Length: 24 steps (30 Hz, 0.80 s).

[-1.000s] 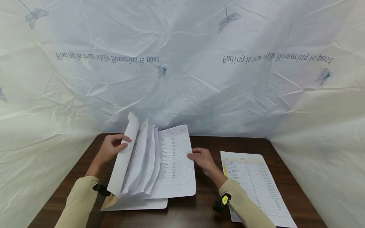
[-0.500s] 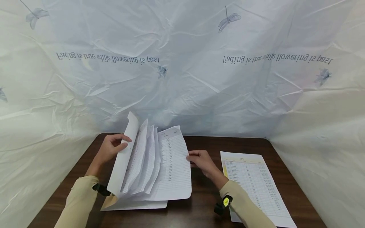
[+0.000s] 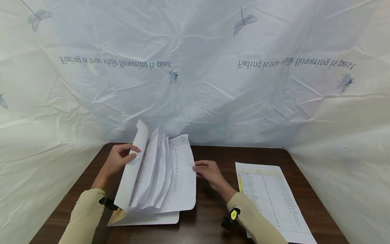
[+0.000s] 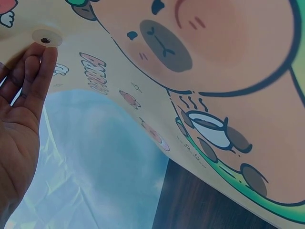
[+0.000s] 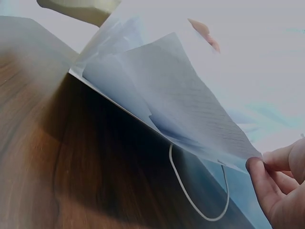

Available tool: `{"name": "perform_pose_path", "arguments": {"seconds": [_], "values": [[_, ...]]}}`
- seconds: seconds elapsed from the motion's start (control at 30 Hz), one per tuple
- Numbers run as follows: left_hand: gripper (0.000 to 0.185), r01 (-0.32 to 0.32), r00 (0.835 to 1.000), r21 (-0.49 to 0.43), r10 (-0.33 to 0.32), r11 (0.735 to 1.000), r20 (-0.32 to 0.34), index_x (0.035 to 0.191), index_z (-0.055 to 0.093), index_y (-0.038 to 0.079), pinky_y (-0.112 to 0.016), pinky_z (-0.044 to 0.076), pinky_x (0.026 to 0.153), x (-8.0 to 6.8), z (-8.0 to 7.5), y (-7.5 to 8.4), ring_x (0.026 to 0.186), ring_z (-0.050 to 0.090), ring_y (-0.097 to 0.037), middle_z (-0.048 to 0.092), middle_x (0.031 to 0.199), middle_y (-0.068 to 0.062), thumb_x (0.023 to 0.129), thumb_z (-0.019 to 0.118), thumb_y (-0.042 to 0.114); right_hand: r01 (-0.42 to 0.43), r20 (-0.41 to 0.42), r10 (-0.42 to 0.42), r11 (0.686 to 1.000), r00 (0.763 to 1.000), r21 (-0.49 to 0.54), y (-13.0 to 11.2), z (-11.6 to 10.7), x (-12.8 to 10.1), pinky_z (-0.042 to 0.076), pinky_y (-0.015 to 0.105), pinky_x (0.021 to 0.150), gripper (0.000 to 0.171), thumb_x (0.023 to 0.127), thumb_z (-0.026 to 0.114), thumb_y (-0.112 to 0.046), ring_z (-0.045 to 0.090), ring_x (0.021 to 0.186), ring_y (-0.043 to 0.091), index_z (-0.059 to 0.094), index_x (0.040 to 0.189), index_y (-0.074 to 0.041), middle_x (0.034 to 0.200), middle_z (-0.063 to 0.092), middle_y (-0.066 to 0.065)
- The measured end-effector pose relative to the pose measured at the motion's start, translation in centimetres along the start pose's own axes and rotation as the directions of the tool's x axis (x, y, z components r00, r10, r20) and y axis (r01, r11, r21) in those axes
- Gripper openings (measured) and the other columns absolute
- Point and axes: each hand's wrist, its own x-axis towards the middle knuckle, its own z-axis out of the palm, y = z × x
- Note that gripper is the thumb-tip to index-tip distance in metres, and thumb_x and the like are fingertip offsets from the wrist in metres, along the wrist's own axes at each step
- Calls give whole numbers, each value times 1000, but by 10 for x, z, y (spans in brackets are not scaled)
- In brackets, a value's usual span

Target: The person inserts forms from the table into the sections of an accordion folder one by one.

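Note:
An expanding folder (image 3: 146,217) lies open on the dark wooden table (image 3: 213,203), with several sheets fanned upright in it. My left hand (image 3: 120,159) grips the raised front flap (image 3: 134,169), thumb in front and fingers behind. In the left wrist view, fingers (image 4: 33,71) lie against the cartoon-printed cover (image 4: 190,71) by a snap button (image 4: 45,38). My right hand (image 3: 207,169) pinches the right edge of a printed sheet (image 3: 182,176) and holds it tilted up off the table. The right wrist view shows that sheet (image 5: 190,109), the pinching fingertips (image 5: 259,174) and a white elastic loop (image 5: 190,195) beneath.
A second pile of printed lists (image 3: 268,196) lies flat at the right of the table. Crinkled white plastic sheeting (image 3: 195,84) with dragonfly print walls in the table at the back and both sides. Bare wood (image 5: 38,143) shows between folder and pile.
My right hand has moved left, swinging the printed sheet's right edge up and towards the other upright pages. The left hand and flap have stayed put.

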Motion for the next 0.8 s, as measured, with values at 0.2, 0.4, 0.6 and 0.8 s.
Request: {"name": "perform_pose_path", "arguments": {"seconds": [0.2,0.4,0.6,0.8], "values": [[21,-4,1000,5,4,1000,-3,100,73,-6,-29,36,44,-3,0,-25,47,36,-5,45,59,3,86,63,-17,-1,23,0,1000,1000,25,-3,13,2,59,36,82,30,95,68,-5,72,91,16,68,121,9,108,74,19],[21,0,1000,-23,0,1000,3,103,74,-2,-28,39,46,-5,-1,-28,49,40,-5,49,64,0,88,64,-12,1,57,-3,1000,998,30,-4,24,3,59,35,82,31,96,66,-5,72,92,18,66,123,9,108,74,20],[20,1,1000,-27,-1,1000,1,102,75,0,-27,41,48,-5,-2,-28,50,42,-5,56,70,-2,89,64,-11,18,80,-22,999,997,52,-1,32,5,59,33,80,31,95,67,-4,73,93,20,65,123,11,109,73,22],[20,5,1000,-28,-5,1000,2,102,75,0,-28,40,47,-5,-2,-27,49,40,-4,51,65,0,89,64,-11,9,79,-15,997,997,78,0,42,9,59,36,82,31,94,68,-1,73,92,19,64,122,12,110,72,23]]}}
